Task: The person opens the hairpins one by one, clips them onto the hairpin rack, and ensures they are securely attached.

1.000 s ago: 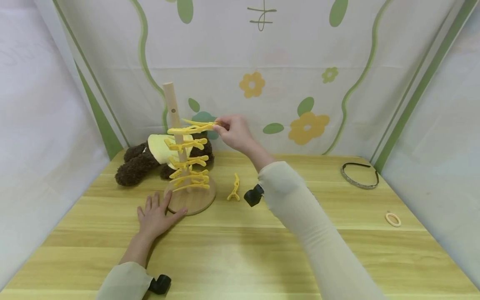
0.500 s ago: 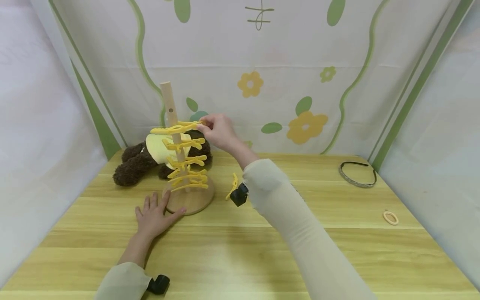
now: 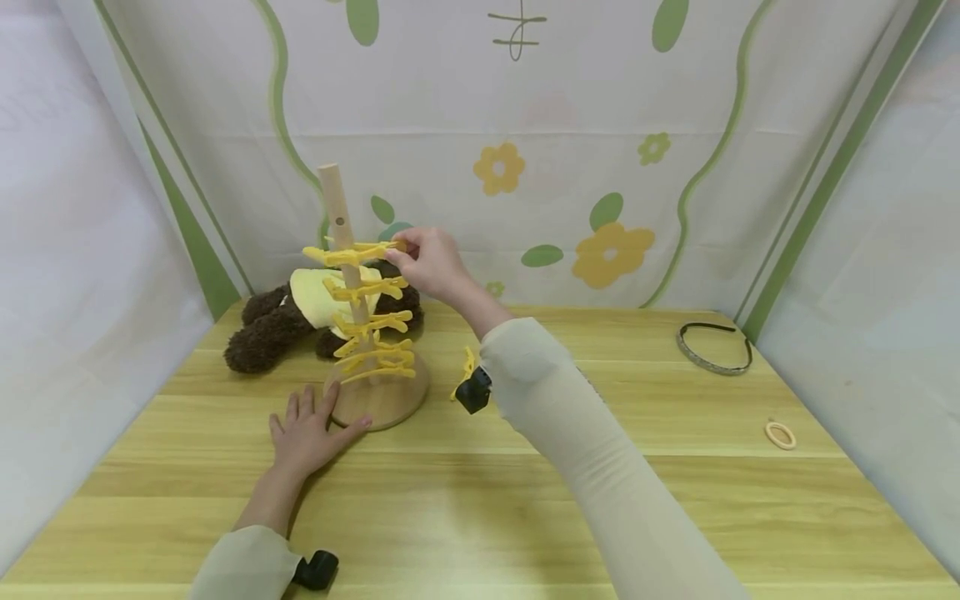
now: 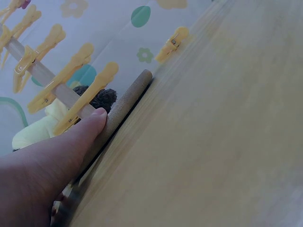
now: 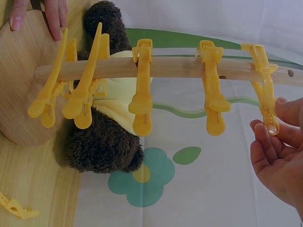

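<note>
A wooden post [image 3: 335,196] rises from a round wooden base [image 3: 382,404], with several yellow hair clips [image 5: 144,87] clamped along it. My right hand [image 3: 431,260] pinches the handle end of the topmost yellow hair clip [image 5: 263,80], whose arms sit around the post. My left hand [image 3: 307,433] rests with fingers spread at the near left of the base, its thumb [image 4: 97,118] on the base's edge. One more yellow hair clip [image 3: 468,364] lies on the table to the right of the base, partly behind the right wrist's camera.
A brown plush toy in a yellow shirt [image 3: 315,296] lies behind the post. On the right of the wooden table [image 3: 487,500] are a headband [image 3: 714,350] and a small pale ring [image 3: 780,435]. A printed cloth wall [image 3: 420,100] stands behind.
My right hand has moved left with the topmost hair clip, bringing its arms around the post. The left hand keeps its place at the base.
</note>
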The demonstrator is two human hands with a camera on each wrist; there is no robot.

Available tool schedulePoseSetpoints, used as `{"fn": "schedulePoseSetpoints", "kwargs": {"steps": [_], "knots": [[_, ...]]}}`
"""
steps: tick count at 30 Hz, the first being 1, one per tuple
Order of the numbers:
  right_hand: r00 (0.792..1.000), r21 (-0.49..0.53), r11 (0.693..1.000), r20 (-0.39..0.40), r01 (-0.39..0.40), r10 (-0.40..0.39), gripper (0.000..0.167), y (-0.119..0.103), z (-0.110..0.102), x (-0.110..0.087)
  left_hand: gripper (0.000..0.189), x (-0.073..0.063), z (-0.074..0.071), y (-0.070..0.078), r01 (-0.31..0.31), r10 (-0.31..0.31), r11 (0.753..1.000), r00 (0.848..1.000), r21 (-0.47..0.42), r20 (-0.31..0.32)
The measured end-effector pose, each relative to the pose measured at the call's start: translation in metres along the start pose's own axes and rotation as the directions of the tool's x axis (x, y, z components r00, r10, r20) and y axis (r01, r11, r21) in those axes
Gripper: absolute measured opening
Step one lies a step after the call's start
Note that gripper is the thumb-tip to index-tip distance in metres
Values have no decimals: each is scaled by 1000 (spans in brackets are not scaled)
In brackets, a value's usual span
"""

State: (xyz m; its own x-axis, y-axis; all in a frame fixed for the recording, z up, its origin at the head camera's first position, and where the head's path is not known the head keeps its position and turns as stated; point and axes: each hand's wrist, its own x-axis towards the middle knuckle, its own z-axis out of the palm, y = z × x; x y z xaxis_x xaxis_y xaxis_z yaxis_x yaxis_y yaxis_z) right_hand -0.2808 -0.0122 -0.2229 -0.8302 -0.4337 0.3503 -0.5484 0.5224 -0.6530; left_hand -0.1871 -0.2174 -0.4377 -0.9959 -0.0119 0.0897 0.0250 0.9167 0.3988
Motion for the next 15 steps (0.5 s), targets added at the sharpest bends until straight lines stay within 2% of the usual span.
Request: {"fn": "schedulePoseSetpoints", "kwargs": {"steps": [5,11,15], "knots": [[999,27,999,32,-20,20,29,1,0,1,92,-1,-4,3,-2,2,1000,1000,-7,4],[999,93,995,35,-20,17,29,3,1,1,91,-1,-6,5,7,-7,1000,1000,-4,21],[1000,101,995,28,-6,3,31,5,0,1,92,0,-5,5,5,-5,1000,1000,-2,21]]}}
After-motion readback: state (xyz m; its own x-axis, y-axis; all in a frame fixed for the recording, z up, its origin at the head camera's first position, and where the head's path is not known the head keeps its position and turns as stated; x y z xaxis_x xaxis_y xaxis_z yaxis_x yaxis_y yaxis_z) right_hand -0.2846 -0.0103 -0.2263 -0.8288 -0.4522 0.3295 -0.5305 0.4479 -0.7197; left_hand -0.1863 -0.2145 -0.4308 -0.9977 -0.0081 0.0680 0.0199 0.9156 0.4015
